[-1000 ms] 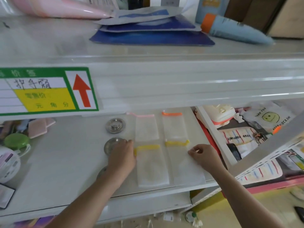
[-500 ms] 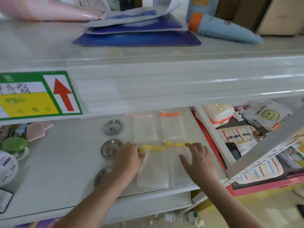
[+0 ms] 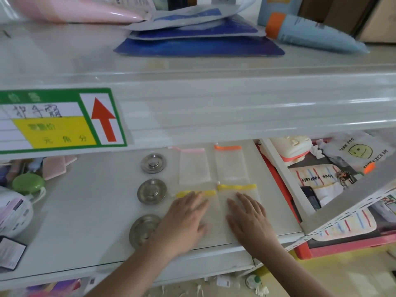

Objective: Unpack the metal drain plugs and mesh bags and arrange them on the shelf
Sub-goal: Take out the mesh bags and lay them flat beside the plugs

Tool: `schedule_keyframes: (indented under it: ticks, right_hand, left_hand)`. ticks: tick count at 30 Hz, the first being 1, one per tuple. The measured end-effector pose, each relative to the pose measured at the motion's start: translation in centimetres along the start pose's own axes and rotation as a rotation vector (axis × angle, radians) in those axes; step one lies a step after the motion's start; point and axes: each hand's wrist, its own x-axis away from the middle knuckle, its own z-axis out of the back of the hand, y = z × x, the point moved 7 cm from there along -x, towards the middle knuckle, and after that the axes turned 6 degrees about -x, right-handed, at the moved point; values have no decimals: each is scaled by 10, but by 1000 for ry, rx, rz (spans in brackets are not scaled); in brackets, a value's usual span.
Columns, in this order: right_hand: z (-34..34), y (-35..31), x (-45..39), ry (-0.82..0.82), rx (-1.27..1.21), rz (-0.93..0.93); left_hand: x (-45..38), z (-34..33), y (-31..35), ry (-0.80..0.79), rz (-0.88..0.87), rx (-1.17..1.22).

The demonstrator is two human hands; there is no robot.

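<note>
White shelf boards fill the head view, and the lower shelf (image 3: 85,211) carries the task's things. Three metal drain plugs are laid in a column near its middle: the rear drain plug (image 3: 153,163), the middle drain plug (image 3: 152,191) and the front drain plug (image 3: 143,229), the last partly hidden by the left forearm. Just to their right, four translucent mesh bags are set flat in two rows. The pink-trimmed mesh bag (image 3: 194,167) and the orange-trimmed mesh bag (image 3: 231,163) are placed at the back, side by side. The two yellow-trimmed ones are placed in front of them: the left yellow mesh bag (image 3: 212,211) and the right yellow mesh bag (image 3: 250,190).

The left hand (image 3: 184,219) is spread flat, palm down, fingers extended, and is pressed on the left yellow mesh bag; nothing is gripped. The right hand (image 3: 248,219) is likewise held open and flat on the right yellow mesh bag, with nothing clasped.

A green and yellow price label (image 3: 57,121) with a red arrow is fixed to the upper shelf's front edge. On the upper shelf (image 3: 64,56) a blue tube (image 3: 315,33) with an orange cap and dark blue flat packets (image 3: 199,45) are seen. A green round case (image 3: 27,183) is seen at the lower shelf's left end.
</note>
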Motion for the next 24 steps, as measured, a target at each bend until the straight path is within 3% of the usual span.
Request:
schedule_keyframes:
  ticks: [3, 9, 16, 19, 24]
  right_hand:
    - [-2, 0, 0, -3, 21, 5]
    - [7, -6, 0, -17, -26, -19]
    - [16, -48, 0, 59, -139, 73]
    - [-4, -75, 8, -44, -90, 174]
    - [-31, -89, 9, -122, -9, 205]
  left_hand:
    - [11, -29, 9, -257, 17, -1]
    - [16, -33, 8, -180, 89, -29]
    - [54, -8, -60, 131, 325, 114]
    - [76, -26, -95, 87, 379, 70]
    - [78, -42, -98, 30, 356, -15]
